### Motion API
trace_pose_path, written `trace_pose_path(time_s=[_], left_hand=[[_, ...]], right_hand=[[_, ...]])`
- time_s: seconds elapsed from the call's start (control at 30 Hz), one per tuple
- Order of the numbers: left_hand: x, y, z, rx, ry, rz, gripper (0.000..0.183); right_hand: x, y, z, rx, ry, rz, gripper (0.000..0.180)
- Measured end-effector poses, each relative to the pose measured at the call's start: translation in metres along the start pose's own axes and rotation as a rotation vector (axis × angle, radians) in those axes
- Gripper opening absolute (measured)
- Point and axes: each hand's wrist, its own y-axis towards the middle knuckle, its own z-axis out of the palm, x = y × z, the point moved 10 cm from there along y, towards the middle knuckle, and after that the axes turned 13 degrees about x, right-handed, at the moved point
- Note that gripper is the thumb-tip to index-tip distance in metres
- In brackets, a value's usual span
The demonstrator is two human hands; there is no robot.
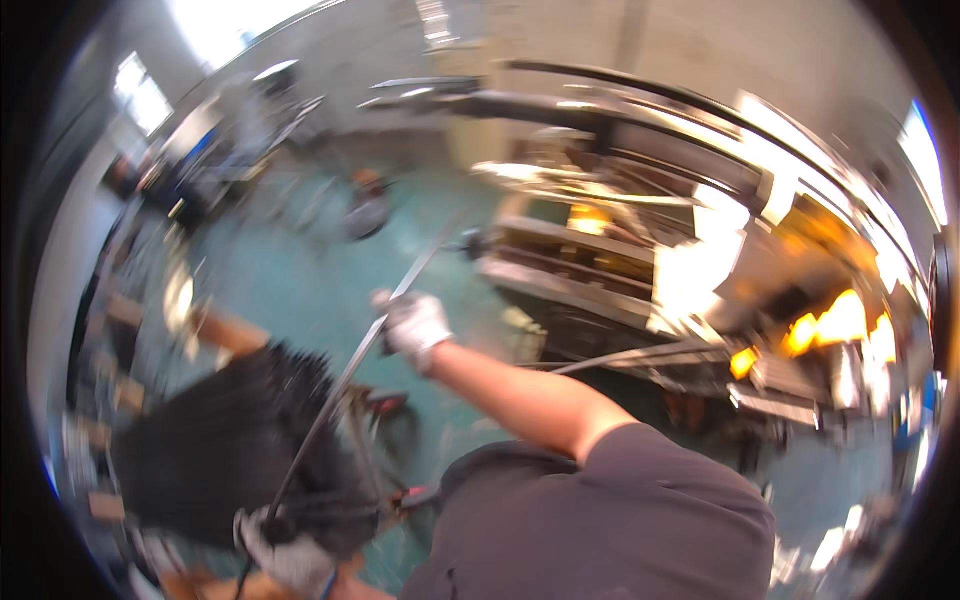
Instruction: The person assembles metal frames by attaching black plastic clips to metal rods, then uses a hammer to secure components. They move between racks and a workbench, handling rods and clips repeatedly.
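In the head view, my gloved right hand [411, 324] is closed around the upper part of a long, thin metal rod [341, 386]. The rod slants from the centre of the view down to the lower left. There my gloved left hand [289, 555] holds its lower part. Just beside and below the rod is a large bundle of long black rods [217, 442], their ends massed towards the upper right. Motion blur hides the finger detail of both hands.
Right of my right hand stands a metal machine frame [566, 289] with bright glare and yellow parts. A dark round-based object [366, 210] rests on the green floor [300, 262]. Blurred equipment lines the far left. A red-and-black item [386, 401] lies near the bundle.
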Motion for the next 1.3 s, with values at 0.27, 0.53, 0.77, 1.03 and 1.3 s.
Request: trace_pose_path(time_s=[0.27,0.53,0.77,1.03,1.3], left_hand=[[-0.051,-0.045,0.034,-0.218,-0.001,-0.104,0.025],[-0.081,-0.072,0.028,-0.374,0.033,-0.013,0.022],[-0.106,-0.094,-0.001,-0.477,0.067,0.044,0.021],[-0.099,-0.078,-0.031,-0.468,0.12,0.131,0.025],[-0.082,-0.002,0.003,-0.552,0.174,0.059,0.029]], right_hand=[[-0.03,0.046,0.031,0.105,0.151,0.091,0.043],[-0.019,0.094,0.1,0.315,0.069,0.15,0.047],[-0.003,0.113,0.204,0.569,0.144,0.112,0.039],[0.037,0.211,0.248,0.513,0.31,0.03,0.033],[0.041,0.367,0.259,0.39,0.403,-0.056,0.028]])
